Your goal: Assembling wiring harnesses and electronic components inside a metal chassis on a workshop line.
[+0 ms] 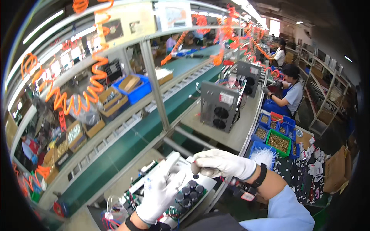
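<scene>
Hands, 2, white-gloved. Left hand (162, 194): over the circuit board (172, 213), fingers partly spread, one extended; whether they grip anything, cannot tell. Right hand (223, 164): above the board's far end, fingertips drawn together; what they pinch, if anything, cannot tell.

Circuit board, 1: directly below the hands, in front of the wearer, beside a white panel (208, 183).

Capacitors (193, 195), black, round-topped: 6 distinguishable, clustered on the board.

Step in hand, as judged: close two-handed work just beyond the capacitors. Next move calls for steady fingertips, kept clear of the capacitor tops.

Wristbands (260, 175), black: 2, one per wrist.

Grey cases (208, 102), fan-fitted: 2, on the table (227, 141) ahead.

Parts bins, right: green (287, 153), 1; red (276, 114), 1; blue (261, 133), several, exact count unclear.

Co-worker (293, 94), seated near the bins: 1.
</scene>
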Action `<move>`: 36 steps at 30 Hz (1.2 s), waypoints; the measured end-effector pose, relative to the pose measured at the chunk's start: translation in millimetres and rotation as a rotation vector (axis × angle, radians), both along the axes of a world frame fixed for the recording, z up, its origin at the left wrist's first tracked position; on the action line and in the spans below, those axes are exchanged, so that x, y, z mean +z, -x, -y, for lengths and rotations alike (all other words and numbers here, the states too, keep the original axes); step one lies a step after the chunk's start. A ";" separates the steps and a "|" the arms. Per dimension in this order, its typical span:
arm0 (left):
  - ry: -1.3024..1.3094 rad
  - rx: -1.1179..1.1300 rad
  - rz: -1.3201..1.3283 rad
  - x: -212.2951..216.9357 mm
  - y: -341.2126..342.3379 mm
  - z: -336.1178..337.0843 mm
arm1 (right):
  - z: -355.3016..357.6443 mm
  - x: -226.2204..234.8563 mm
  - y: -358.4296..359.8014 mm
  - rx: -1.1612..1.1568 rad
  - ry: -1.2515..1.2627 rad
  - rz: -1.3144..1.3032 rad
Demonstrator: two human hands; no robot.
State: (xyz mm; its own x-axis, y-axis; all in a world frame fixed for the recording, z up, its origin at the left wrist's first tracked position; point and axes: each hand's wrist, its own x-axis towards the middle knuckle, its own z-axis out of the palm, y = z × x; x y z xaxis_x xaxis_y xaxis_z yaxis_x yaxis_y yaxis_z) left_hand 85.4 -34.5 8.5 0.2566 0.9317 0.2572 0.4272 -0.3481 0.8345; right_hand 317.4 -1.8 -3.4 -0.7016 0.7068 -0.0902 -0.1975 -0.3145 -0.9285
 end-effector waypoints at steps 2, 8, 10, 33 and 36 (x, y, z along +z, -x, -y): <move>-0.060 -0.068 -0.031 -6.6 5.2 0.4 | -8.1 -4.6 16.8 0.156 -0.046 0.159; 0.641 0.123 0.448 -19.0 59.7 22.1 | -10.0 -15.9 94.7 0.028 -0.536 0.338; 0.622 0.200 0.507 -16.4 81.0 37.2 | -4.6 -15.2 118.8 0.062 -0.676 0.462; 0.174 0.801 -0.496 -55.0 280.5 170.2 | -112.9 7.3 272.6 0.686 -1.936 1.136; 0.479 0.920 -0.384 -69.7 277.0 175.2 | -143.9 -3.2 278.7 0.872 -1.743 1.242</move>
State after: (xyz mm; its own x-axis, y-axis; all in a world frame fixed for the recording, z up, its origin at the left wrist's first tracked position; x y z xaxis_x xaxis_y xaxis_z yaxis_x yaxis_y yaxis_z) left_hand -191.5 -209.7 -61.3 -0.5995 0.7898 -0.1299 0.6163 0.5590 0.5546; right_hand 38.7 142.1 -6.6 -0.8788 0.2266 -0.4200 0.1719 0.9713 0.1645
